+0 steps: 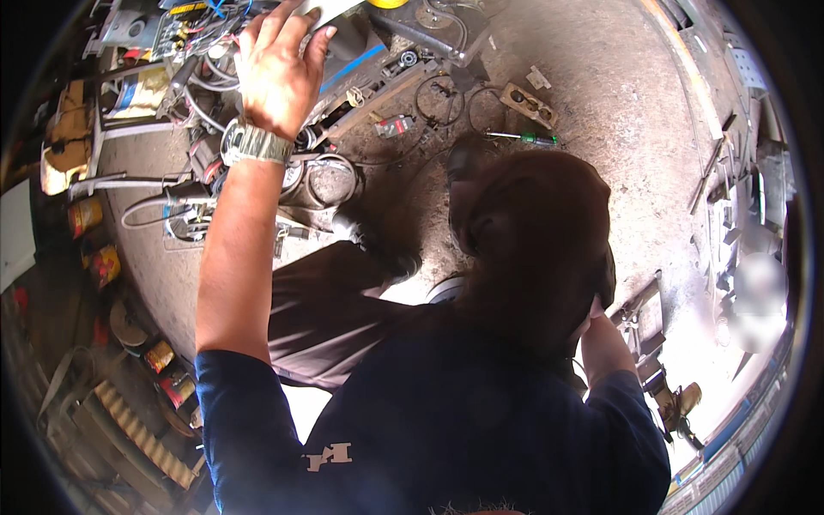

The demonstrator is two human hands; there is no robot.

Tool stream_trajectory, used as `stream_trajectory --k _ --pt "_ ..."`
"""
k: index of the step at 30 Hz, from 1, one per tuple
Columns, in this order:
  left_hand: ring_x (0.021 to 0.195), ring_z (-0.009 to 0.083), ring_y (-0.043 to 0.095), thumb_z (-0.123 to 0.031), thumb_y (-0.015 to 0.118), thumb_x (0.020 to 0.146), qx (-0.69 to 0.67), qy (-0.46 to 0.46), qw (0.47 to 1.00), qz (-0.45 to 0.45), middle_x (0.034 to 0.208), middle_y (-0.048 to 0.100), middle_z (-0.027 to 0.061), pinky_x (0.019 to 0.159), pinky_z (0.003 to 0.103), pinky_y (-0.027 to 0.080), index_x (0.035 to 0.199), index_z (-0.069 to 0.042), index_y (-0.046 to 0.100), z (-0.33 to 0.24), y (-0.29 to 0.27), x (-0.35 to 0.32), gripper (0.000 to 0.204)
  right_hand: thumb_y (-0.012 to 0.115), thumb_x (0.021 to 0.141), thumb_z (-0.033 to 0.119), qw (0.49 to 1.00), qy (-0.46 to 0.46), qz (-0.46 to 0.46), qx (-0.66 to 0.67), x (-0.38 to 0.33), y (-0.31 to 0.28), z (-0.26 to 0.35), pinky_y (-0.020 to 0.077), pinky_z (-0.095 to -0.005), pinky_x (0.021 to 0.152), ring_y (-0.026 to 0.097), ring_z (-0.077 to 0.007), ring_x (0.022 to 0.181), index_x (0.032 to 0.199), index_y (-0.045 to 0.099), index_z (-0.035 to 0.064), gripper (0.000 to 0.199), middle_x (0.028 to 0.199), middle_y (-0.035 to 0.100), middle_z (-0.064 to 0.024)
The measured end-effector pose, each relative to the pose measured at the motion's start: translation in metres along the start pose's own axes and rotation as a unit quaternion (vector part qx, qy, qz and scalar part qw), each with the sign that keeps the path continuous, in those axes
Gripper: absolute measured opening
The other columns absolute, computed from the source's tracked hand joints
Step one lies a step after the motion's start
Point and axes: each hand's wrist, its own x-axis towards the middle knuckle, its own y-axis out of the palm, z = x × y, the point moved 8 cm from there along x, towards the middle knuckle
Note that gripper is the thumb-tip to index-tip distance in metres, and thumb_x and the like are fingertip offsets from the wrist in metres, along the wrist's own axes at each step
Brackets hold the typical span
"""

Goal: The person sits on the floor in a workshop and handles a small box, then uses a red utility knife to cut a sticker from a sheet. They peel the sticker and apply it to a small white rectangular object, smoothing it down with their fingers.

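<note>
My left hand point(279, 73) reaches out at the upper left, a watch on its wrist. Its fingers are stretched and the thumb stands apart, beside a bright white thing point(333, 9) cut off by the top edge. Whether the fingertips touch that white thing is unclear. Just right of the thumb stands a dark grey cylinder point(348, 39). On the right, my forearm goes behind a dark brown, cloth-like rounded shape point(536, 215). Only a sliver of skin of my right hand point(596, 307) shows at its edge; the fingers are hidden.
A green-handled screwdriver point(536, 139) lies on the rough floor near a wooden block with round holes point(527, 105). Cables and a coiled hose point(330, 180) spread below my left hand. Several cans point(103, 264) line the left side. Metal pieces lean along the right.
</note>
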Motion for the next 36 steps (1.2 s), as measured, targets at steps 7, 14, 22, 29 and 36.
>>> stream_trajectory --k 7,14,22,29,36 --pt "0.123 0.0368 0.064 -0.026 0.074 0.096 0.059 -0.009 0.983 0.172 0.136 0.068 0.0161 0.108 0.046 0.049 0.123 -0.006 0.071 0.019 0.02 0.007 0.033 0.067 0.098 0.028 0.995 -0.051 -0.009 0.088 0.04 0.065 -0.023 0.0562 -0.0396 0.095 0.072 -0.0332 0.114 0.121 0.075 0.0088 0.032 0.115 0.076 -0.021" --pt "0.126 0.0397 0.063 -0.028 0.076 0.094 0.123 -0.007 0.959 0.254 0.137 0.067 0.0211 0.11 0.047 0.048 0.136 -0.002 0.062 0.009 0.025 0.006 0.052 0.069 0.095 0.032 0.982 -0.095 -0.076 0.145 0.014 0.009 0.019 0.0573 -0.0414 0.096 0.074 -0.0336 0.112 0.123 0.075 0.0098 0.037 0.115 0.077 -0.0192" --pt "0.131 0.0413 0.059 -0.039 0.074 0.095 0.125 -0.011 0.941 0.313 0.138 0.064 0.0248 0.115 0.046 0.046 0.144 0.002 0.051 -0.002 0.025 0.011 0.068 0.074 0.094 0.04 0.996 -0.073 -0.025 0.053 0.033 0.057 -0.028 0.0604 -0.0445 0.089 0.075 -0.0385 0.103 0.13 0.072 0.0111 0.047 0.113 0.076 -0.021" --pt "0.134 0.0375 0.057 -0.032 0.081 0.088 0.103 -0.011 0.961 0.255 0.142 0.061 0.021 0.116 0.045 0.045 0.144 -0.001 0.053 0.001 0.025 0.003 0.07 0.072 0.096 0.033 0.983 -0.108 -0.003 0.146 0.027 0.074 -0.026 0.0613 -0.0424 0.079 0.076 -0.0318 0.094 0.127 0.072 0.0083 0.04 0.102 0.077 -0.0205" --pt "0.144 0.0342 0.049 -0.032 0.077 0.09 0.114 0.005 0.964 0.24 0.155 0.053 0.017 0.123 0.043 0.036 0.155 -0.005 0.045 0.008 0.026 -0.005 0.077 0.075 0.092 0.036 0.989 -0.119 -0.056 0.066 0.031 0.053 -0.002 0.0604 -0.0432 0.086 0.075 -0.0363 0.102 0.124 0.073 0.0083 0.042 0.107 0.077 -0.0215"
